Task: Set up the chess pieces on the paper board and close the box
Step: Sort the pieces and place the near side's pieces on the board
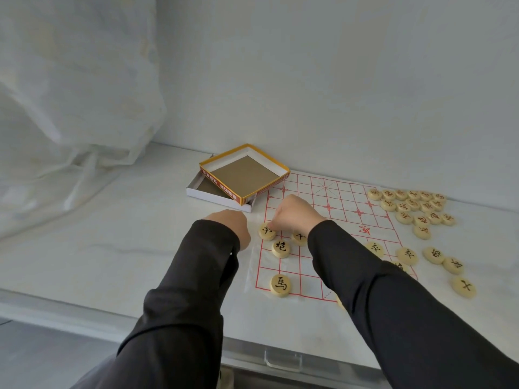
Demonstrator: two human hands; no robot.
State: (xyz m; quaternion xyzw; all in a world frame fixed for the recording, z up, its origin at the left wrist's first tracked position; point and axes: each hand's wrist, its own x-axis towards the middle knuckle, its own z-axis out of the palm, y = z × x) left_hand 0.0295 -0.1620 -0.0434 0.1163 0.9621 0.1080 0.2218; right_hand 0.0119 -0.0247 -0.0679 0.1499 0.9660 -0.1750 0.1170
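The paper board (337, 197) lies flat on the white table (140, 220) and serves as the reference for all positions. At its left edge, near the midline, the right hand (297, 211) reaches across with fingers curled downward. Its fingertips (273, 226) meet the far rim of a soldier piece (266, 231), apparently pinching it to seat it on a grid crossing. The piece sits directly under and just nearside of those fingertips. The left hand (230, 226) rests just off the board's left edge, knuckles up. Its fingers are tucked out of sight, so I cannot tell whether they are closed on anything; the position suggests it steadies the thin sheet. A second soldier (300, 237), a cannon piece (280, 249) and a horse piece (280, 285) occupy the board's near-left area. The loose pile (412, 206) waits off the board's right edge, within reach for later placement. The box lid (244, 175) sits askew on the box tray (216, 196) at the board's far-left corner, both open side up, so closing remains to be done.
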